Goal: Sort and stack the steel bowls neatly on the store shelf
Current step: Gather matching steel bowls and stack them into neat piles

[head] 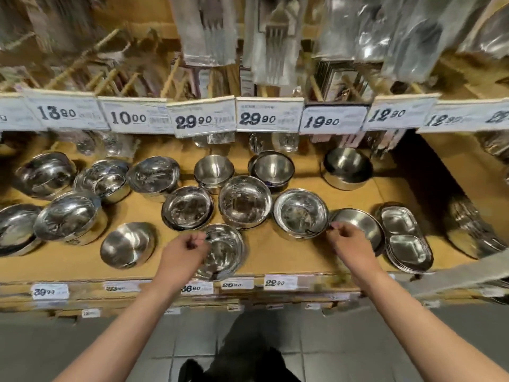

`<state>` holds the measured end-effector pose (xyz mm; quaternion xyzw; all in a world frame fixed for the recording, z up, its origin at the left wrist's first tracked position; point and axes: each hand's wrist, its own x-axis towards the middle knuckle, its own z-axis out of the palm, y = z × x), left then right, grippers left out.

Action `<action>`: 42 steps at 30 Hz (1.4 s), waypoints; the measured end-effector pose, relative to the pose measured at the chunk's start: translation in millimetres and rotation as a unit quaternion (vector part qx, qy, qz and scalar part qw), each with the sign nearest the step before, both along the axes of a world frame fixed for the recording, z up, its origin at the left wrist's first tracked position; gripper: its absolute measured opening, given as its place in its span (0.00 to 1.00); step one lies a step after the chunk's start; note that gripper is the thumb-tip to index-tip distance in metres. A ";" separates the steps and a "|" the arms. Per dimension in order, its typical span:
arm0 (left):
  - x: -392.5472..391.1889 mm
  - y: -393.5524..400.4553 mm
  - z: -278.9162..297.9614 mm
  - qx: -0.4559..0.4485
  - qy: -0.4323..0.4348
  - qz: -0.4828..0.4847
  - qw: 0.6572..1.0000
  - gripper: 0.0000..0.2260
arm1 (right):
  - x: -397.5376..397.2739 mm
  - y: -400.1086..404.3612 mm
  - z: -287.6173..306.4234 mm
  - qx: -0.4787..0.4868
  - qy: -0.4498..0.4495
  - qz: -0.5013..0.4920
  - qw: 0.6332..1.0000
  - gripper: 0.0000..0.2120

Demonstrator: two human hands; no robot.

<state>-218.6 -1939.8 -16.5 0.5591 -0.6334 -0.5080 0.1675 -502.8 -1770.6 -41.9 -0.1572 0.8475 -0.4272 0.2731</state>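
Several steel bowls lie spread over the wooden shelf [289, 260]. My left hand [187, 250] pinches the left rim of a small steel bowl [224, 252] at the shelf's front edge. My right hand [348, 241] grips the near rim of a shallow steel bowl [360, 221] that sits tilted to the right of a stack of bowls [300, 213]. Behind these stand more bowls [245, 204], [187, 206], some nested in short stacks. One bowl [126, 244] lies upside down at the front left.
Divided steel trays [405, 238] are stacked just right of my right hand. Price tags [205, 119] hang along the upper shelf edge, with packaged cutlery [272, 40] hanging above. Further stacks of bowls [68, 216] fill the left side. Grey floor tiles lie below.
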 end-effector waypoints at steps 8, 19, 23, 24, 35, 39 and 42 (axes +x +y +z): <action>-18.6 24.5 -11.9 0.007 0.014 0.081 0.997 0.03 | -51.0 -48.3 -5.8 0.035 0.167 0.147 0.974 0.10; -9.8 25.0 -33.7 0.032 0.004 0.127 0.991 0.05 | -87.8 -93.5 -26.0 0.196 0.206 0.233 0.930 0.17; -8.4 22.8 -40.6 0.039 -0.011 0.119 0.992 0.06 | -93.2 -90.1 -21.2 0.194 0.189 0.209 0.940 0.09; -8.0 21.5 -41.4 0.040 -0.011 0.118 0.992 0.07 | -93.1 -88.7 -20.2 0.190 0.190 0.210 0.940 0.08; -15.7 11.5 -38.7 0.042 0.020 0.121 0.992 0.06 | -92.7 -63.1 2.2 0.079 0.139 0.123 0.979 0.02; -17.0 13.2 -36.3 0.045 0.037 0.120 0.991 0.05 | -90.4 -42.4 13.1 -0.003 -0.101 0.007 0.995 0.05; -19.9 15.1 -35.1 0.050 0.058 0.118 0.990 0.04 | -92.6 -22.5 24.6 -0.041 -0.170 -0.020 0.984 0.08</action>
